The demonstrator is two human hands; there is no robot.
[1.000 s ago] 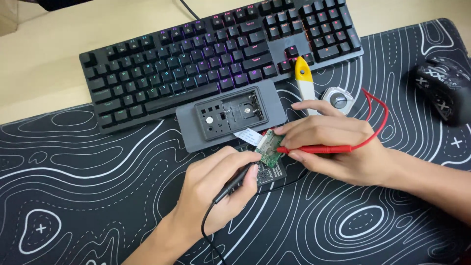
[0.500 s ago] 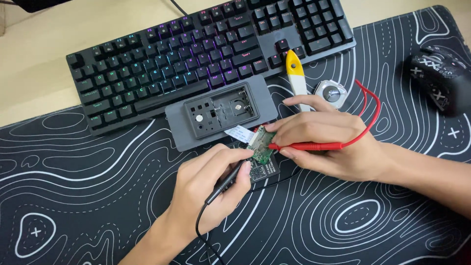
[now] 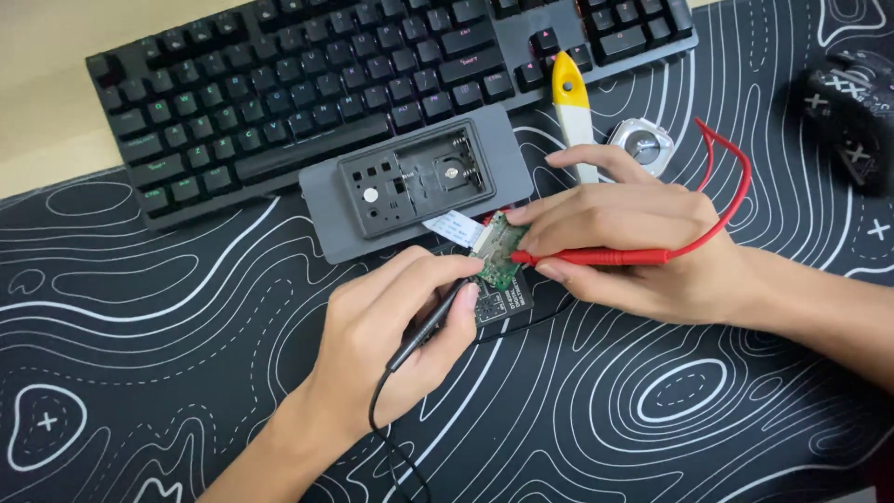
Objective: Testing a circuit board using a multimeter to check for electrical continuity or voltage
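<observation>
I'm at a computer desk used as an electronics bench: backlit keyboard (image 3: 372,84), patterned black desk mat (image 3: 652,410) (white contour lines), mouse (image 3: 852,112), a bare circuit board (image 3: 498,250).

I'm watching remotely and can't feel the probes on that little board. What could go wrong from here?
1. The red probe and black probe meet close together on the small green circuit board; a slip might bridge contacts.
2. The board seems to lie loose, joined by a thin ribbon cable to the grey housing; pressing could shift it and strain the cable.
3. The red lead loops beside the right hand and might snag.
</observation>
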